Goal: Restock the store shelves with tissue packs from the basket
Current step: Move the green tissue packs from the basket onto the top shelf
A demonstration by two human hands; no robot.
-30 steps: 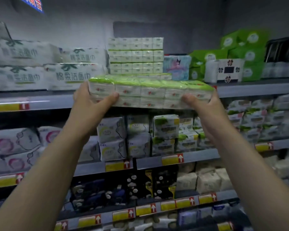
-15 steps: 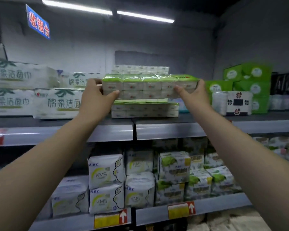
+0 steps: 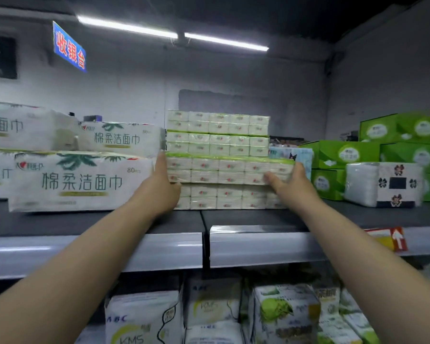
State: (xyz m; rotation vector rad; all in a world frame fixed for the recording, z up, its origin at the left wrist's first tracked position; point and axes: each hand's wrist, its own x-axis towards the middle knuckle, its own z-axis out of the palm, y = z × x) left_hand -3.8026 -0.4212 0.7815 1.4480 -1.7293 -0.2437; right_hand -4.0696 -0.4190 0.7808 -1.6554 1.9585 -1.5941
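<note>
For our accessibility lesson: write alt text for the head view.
The left hand and right hand grip a green-topped tissue pack by its ends, atop a matching pack on a shelf. Face-towel bags lie left, green boxes right.

Blue hanging sign [image 3: 69, 47], far left: 收银台. Large white pack [image 3: 82, 181], near left on the upper shelf [image 3: 159, 247]: 棉柔洁面巾, 80. Second white pack [image 3: 117, 139], behind it: 棉柔洁面巾. Lower white pack [image 3: 139, 319], near centre, below that shelf: ABC, KMS. Red tag [image 3: 396, 239], right on the shelf edge: white up-arrow.
</note>
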